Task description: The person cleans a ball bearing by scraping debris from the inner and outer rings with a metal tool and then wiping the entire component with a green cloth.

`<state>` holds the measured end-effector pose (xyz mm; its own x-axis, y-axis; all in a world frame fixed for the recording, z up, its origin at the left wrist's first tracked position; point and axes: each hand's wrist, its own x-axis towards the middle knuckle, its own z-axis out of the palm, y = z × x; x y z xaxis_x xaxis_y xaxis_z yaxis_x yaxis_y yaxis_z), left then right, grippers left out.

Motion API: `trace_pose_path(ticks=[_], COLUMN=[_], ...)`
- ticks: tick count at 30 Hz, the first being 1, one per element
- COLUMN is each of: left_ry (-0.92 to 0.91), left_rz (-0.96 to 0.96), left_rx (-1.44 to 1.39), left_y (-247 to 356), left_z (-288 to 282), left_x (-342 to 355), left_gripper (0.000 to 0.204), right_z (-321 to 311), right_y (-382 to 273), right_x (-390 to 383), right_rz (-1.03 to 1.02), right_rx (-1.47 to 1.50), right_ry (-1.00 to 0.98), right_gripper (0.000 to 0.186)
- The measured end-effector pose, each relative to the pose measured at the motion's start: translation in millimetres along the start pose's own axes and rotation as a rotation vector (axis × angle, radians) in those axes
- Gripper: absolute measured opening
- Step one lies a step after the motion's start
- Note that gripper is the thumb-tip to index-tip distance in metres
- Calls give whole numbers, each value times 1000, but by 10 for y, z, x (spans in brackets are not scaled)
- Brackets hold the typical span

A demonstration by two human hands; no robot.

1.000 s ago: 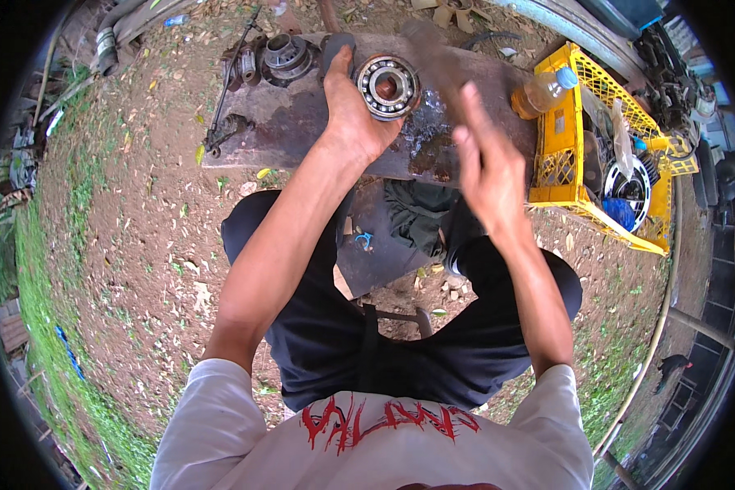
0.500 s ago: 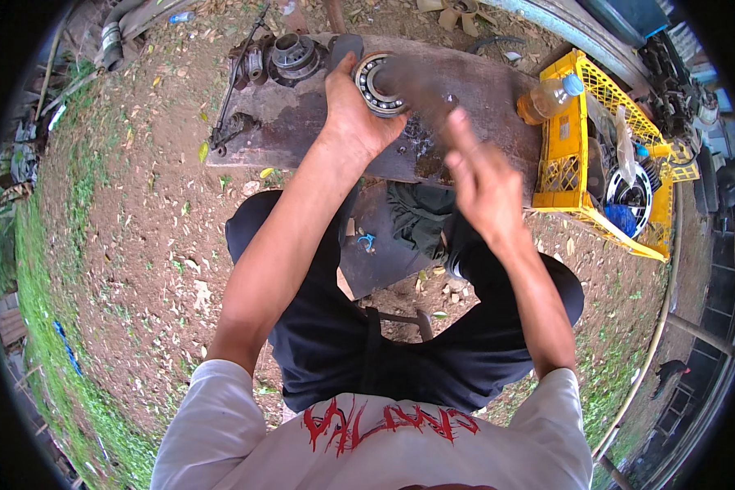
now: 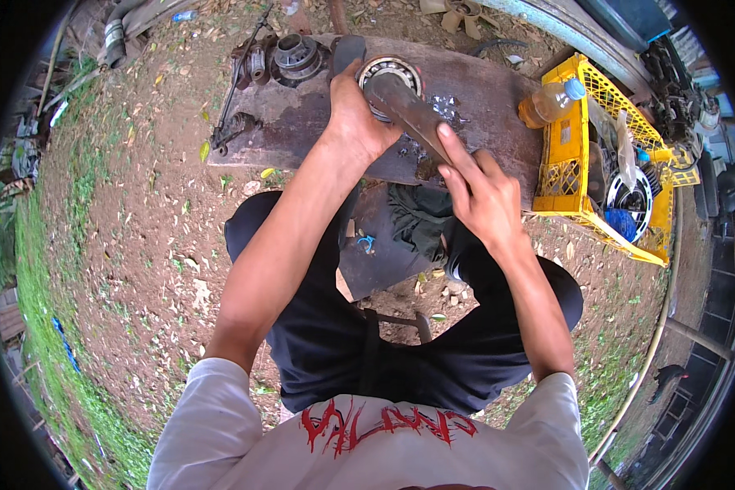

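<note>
My left hand (image 3: 355, 122) is closed round a ball bearing assembly (image 3: 404, 72) above the worn board (image 3: 498, 122), its fingers partly hidden underneath. A dark grey piece (image 3: 347, 47) shows behind its thumb. My right hand (image 3: 486, 196) grips a dark, worn bar-like tool (image 3: 408, 106), whose far end lies over the bearing's face and hides much of it. Further left on the board sit a round metal hub (image 3: 294, 59), smaller rusty parts (image 3: 255, 61) and a long thin rod (image 3: 224, 113).
A yellow crate (image 3: 559, 184) holding parts stands at the right, with a bottle (image 3: 547, 102) of amber liquid beside it. A dark cloth (image 3: 416, 216) lies below the board between my knees. Dirt and leaves (image 3: 139, 212) surround me; a dark bird (image 3: 668, 377) is at far right.
The tool in my right hand has swung down and left from raised beside the bearing to over its face, and is less blurred. My left hand still holds the bearing.
</note>
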<state>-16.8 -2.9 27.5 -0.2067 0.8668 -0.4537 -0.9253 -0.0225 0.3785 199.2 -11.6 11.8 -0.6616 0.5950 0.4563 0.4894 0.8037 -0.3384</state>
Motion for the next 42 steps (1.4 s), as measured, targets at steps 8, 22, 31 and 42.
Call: trace_pose_path(ticks=[8, 22, 31, 42], left_ry=[-94, -29, 51, 40], left_rz=[-38, -6, 222, 309], left_rx=[-28, 16, 139, 107], left_y=[-61, -141, -151, 20], left_z=[-58, 101, 55, 75], left_x=[14, -99, -51, -76], left_gripper=[46, 46, 49, 54], right_z=[18, 103, 123, 279], right_y=[90, 47, 110, 22], right_x=[124, 90, 123, 104], right_rz=[59, 103, 217, 221], right_rx=[-75, 13, 30, 172], right_ry=[38, 127, 118, 172], right_gripper=[53, 55, 52, 58])
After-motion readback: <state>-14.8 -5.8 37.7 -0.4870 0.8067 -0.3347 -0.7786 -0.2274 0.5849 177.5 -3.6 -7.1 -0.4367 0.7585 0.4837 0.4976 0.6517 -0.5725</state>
